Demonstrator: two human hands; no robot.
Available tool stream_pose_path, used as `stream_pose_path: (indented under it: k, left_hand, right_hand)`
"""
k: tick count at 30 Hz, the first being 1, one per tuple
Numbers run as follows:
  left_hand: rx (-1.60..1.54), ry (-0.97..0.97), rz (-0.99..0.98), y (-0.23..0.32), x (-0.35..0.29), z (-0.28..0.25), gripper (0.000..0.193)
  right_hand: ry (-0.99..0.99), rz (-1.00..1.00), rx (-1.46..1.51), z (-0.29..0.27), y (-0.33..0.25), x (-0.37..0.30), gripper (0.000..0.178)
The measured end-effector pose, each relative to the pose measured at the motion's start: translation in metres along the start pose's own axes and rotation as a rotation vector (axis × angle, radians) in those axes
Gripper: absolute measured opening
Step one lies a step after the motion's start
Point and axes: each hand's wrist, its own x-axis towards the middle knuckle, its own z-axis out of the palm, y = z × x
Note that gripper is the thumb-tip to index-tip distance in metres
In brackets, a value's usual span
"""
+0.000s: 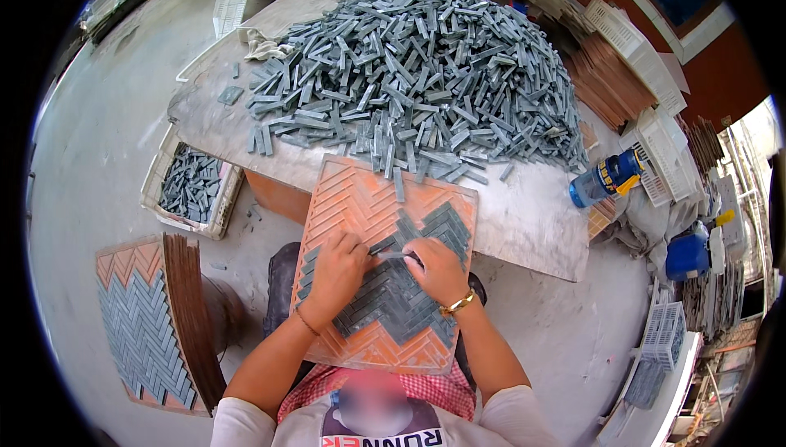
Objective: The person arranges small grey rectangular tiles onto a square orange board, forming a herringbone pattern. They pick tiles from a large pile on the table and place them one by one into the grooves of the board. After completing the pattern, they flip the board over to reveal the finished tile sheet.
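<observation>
An orange mould board [336, 177] with herringbone grooves lies tilted over my lap, its far edge against the table. Dark grey stone strips [368, 304] fill the middle of it in a zigzag. My right hand [440, 271] pinches a paler grey strip [393, 255], blurred, just over the laid pattern. My left hand [340, 269] is beside that strip's other end, fingers curled together above the board's left half; whatever is between its fingertips is too small to name. Grooves along the far and near parts of the board are bare orange.
A big heap of loose stone strips [426, 70] covers much of the table [524, 226]. At left are a white crate [151, 193] of strips and a stack of boards [184, 308] with a filled one leaning on it. A blue bottle [604, 178] stands at the table's right edge.
</observation>
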Motion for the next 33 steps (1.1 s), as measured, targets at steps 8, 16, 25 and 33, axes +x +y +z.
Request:
stream_pose_path:
  k: [8, 16, 25, 33]
  left_hand:
    - [-0.002, -0.092, 0.061, -0.003, 0.004, -0.010, 0.014]
    - [-0.031, -0.098, -0.033, 0.001, -0.012, -0.016, 0.044]
    - [0.171, -0.249, -0.088, 0.018, -0.035, -0.005, 0.066]
    - [0.159, -0.255, -0.112, 0.023, -0.033, 0.000, 0.064]
  right_hand:
    - [-0.082, -0.253, 0.034, 0.007, 0.014, 0.020, 0.016]
    - [-0.191, -0.273, 0.071, 0.026, 0.012, 0.031, 0.011]
    - [-0.098, -0.024, 0.042, 0.021, 0.017, 0.036, 0.013]
    - [-0.014, 0.004, -0.101, 0.027, 0.022, 0.058, 0.019]
